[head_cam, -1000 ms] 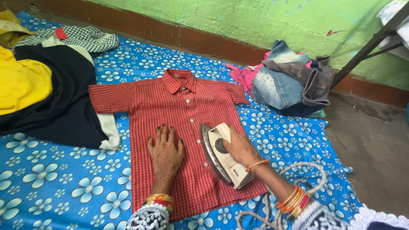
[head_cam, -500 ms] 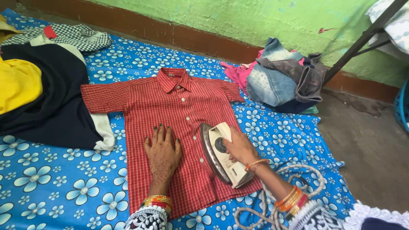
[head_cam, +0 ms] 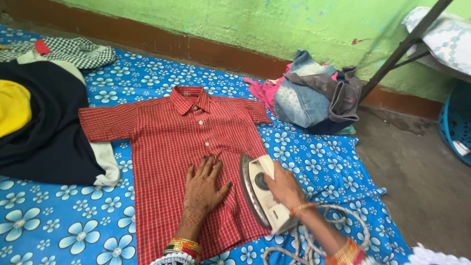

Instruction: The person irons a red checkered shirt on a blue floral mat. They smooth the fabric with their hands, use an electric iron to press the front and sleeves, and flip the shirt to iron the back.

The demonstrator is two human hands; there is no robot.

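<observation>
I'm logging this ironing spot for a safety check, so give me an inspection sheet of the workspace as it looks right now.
Surface: blue flowered sheet spread on the floor.
Job's things: red checked shirt lying flat, buttoned, collar toward the wall; iron tipped on its edge over the shirt's right hem.
Clutter: dark garment, yellow cloth and checked cloth at left; heap of jeans and pink clothes by the wall.
Hands: left hand pressed flat on the shirt, fingers spread; right hand gripping the iron.
Cables: braided cord looped under the right forearm.
Surroundings: green wall, bare floor, metal frame leg, blue basket.
</observation>
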